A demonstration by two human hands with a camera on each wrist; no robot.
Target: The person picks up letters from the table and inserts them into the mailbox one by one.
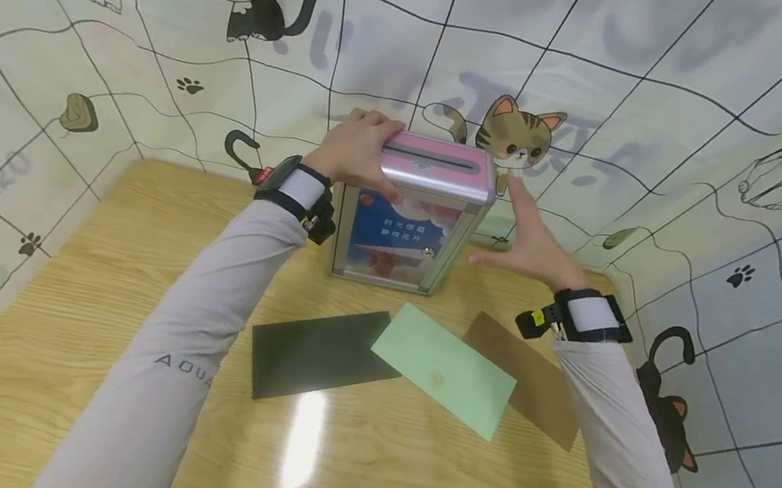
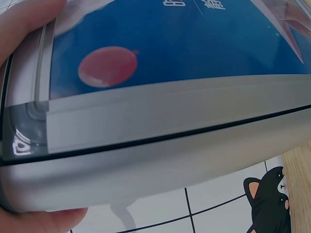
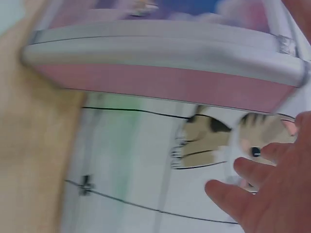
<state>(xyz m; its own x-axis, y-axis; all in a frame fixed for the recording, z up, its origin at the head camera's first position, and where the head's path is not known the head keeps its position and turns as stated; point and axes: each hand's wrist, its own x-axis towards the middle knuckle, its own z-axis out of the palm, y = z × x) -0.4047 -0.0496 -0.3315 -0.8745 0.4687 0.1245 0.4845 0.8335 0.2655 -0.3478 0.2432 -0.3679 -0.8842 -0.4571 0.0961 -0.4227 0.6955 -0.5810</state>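
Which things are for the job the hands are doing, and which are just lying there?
Seems part of the job: pink-topped mailbox, held by the left grip; right grip, open beside it.
Maybe just lying there, untouched: black envelope, mint-green envelope, brown envelope.

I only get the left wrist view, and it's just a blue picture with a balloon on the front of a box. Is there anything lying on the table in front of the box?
Observer: Yes! In the head view, three flat papers lie on the table in front of the box: a dark paper, a green paper and a brown paper.
Operator: Ooh! What's up on top of the box?
Observer: There's a long, narrow slot up there.
Operator: Is the right hand holding the box too?
Observer: No, the right hand is open beside the box, not gripping it.
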